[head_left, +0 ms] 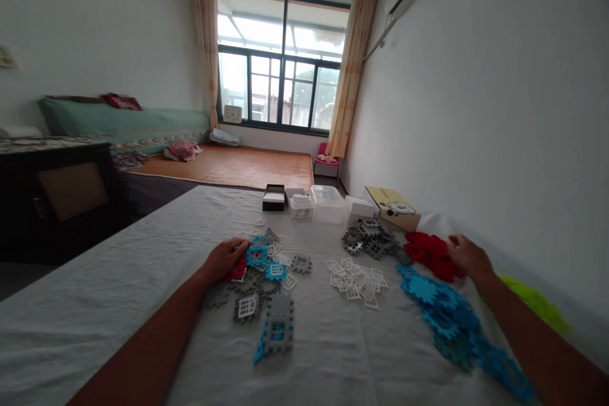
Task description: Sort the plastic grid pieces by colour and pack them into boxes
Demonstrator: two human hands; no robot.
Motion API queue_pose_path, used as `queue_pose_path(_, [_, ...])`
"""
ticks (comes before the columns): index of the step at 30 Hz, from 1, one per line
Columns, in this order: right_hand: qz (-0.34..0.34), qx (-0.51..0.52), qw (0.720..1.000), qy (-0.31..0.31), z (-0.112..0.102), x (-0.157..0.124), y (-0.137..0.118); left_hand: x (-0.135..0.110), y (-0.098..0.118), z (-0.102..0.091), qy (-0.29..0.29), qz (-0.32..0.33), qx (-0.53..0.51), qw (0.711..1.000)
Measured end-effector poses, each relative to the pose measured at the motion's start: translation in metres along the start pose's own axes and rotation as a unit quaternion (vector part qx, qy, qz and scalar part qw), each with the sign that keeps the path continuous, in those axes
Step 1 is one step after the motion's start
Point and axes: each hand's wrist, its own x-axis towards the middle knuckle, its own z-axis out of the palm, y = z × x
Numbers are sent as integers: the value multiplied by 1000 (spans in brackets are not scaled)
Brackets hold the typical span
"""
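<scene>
My left hand (pixel 229 258) is low over the near-left cluster, fingers together and bent around a red interlocking plastic piece (pixel 235 271) that shows beneath them. Beside its fingertips lies a blue gear-edged piece (pixel 257 255). Grey toothed pieces (pixel 246 307) and white window-frame pieces are scattered around it. Closer to me is a grey panel (pixel 278 330) with a blue window and a blue part on its lower left. On the right, my right hand (pixel 470 256) reaches the edge of a red pile (pixel 431 255), fingers slightly apart; their undersides are hidden.
White window pieces (pixel 356 280) lie mid-table. Grey pieces (pixel 373 238), blue gear pieces (pixel 442 311) and yellow-green pieces (pixel 533 304) form piles on the right. Along the far edge stand a black box (pixel 273 198), clear plastic tubs (pixel 328 204), a white box (pixel 359 209) and a yellow carton (pixel 394 208).
</scene>
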Motion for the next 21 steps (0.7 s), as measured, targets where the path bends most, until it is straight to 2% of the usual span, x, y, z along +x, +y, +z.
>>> queue_pose_path(3, [-117,54,989,-74,3,-23,-69,-1,3,0,-1,-3,11,1000])
queue_pose_path(7, [-278,171,914,-243,14,-94,-186,-2,2,1,5,-13,4,1000])
queue_pose_path(9, [-359,180,869,-288,24,-129,-232,-2,1,3,13,-8,-14,1000])
queue_pose_path(12, [-413,127,854,-291,39,-158,-276,-2,0,6,23,6,-59,998])
queue_pose_path(16, [-426,123,846,-298,46,-162,-312,-2,3,9,20,4,-184,983])
queue_pose_path(19, [-421,152,860,-245,41,-162,-343,0,2,9,54,-54,-281,957])
queue_pose_path(21, [-432,171,856,-228,39,-168,-366,1,-1,7,81,-95,-323,938])
